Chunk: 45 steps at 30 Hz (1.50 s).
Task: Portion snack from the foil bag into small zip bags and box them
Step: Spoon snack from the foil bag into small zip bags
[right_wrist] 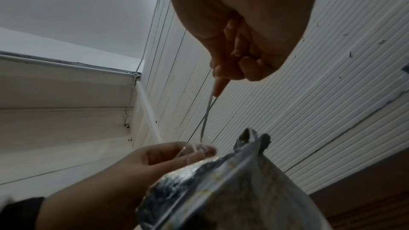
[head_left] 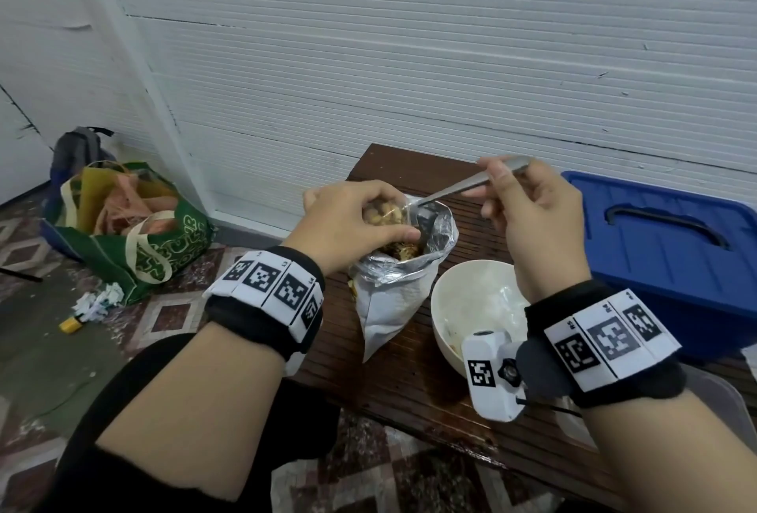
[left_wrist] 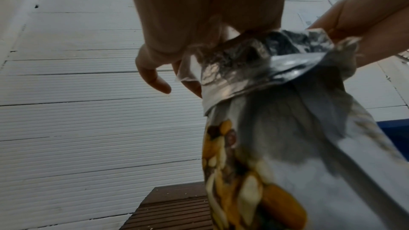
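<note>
We are mid-portioning: our left hand [head_left: 352, 221] grips a part-filled small zip bag [head_left: 385, 214] over the foil bag [head_left: 399, 279] mid-table, our right hand [head_left: 528, 209] pinches the spoon [head_left: 458, 184]; sealing and boxing remain.

green shopping bag [head_left: 164, 242]: pale lettering, too distorted to read | wristbands [head_left: 266, 287]: square code markers with tiny characters, not legible | foil bag [left_wrist: 287, 163]: only a snack picture, no words
</note>
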### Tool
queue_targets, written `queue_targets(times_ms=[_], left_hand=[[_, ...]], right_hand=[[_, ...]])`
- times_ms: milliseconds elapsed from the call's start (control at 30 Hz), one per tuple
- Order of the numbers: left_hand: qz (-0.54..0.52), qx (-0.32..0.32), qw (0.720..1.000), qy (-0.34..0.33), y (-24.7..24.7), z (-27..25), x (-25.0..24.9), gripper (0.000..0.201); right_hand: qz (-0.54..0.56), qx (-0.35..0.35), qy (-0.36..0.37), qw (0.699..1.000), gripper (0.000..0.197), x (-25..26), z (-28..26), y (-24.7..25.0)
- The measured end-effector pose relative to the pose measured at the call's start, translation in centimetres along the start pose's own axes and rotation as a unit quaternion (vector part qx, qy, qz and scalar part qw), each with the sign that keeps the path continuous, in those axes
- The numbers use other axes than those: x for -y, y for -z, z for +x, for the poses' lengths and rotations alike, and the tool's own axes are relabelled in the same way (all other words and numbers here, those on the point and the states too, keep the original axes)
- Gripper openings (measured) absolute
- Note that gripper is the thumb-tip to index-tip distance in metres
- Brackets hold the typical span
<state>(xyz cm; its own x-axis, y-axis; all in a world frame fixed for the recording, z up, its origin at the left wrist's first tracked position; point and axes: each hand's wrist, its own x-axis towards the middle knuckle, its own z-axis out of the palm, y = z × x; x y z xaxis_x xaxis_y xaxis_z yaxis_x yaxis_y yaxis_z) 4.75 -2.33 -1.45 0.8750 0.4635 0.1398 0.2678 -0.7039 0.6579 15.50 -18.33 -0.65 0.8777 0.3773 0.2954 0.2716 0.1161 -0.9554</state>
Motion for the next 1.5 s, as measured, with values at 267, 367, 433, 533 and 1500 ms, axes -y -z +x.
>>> queue_targets(times_ms=[267, 367, 433, 533, 1500], left_hand=[[-0.102, -0.062, 0.993, 0.020, 0.8, -0.2, 0.0, 0.020], [-0.114, -0.063, 0.991, 0.024, 1.2, -0.4, 0.1, 0.016], [-0.115, -0.060, 0.991, 0.030, 1.3, -0.5, 0.1, 0.014], [-0.110, -0.046, 0.992, 0.038, 1.1, -0.4, 0.3, 0.021], [-0.085, -0.019, 0.996, 0.029, 2.3, -0.8, 0.3, 0.022]], right_hand=[[0.036, -0.032, 0.145, 0.988, 0.013, 1.6, 0.7, 1.5], [0.017, -0.078, 0.150, 0.985, 0.015, 1.7, 0.8, 1.9], [-0.030, -0.079, 0.142, 0.986, 0.015, 1.4, 0.7, 1.7], [-0.134, -0.007, 0.146, 0.980, 0.011, 0.4, 0.0, 0.9], [-0.143, -0.119, -0.053, 0.981, 0.018, -0.7, 0.7, 1.3]])
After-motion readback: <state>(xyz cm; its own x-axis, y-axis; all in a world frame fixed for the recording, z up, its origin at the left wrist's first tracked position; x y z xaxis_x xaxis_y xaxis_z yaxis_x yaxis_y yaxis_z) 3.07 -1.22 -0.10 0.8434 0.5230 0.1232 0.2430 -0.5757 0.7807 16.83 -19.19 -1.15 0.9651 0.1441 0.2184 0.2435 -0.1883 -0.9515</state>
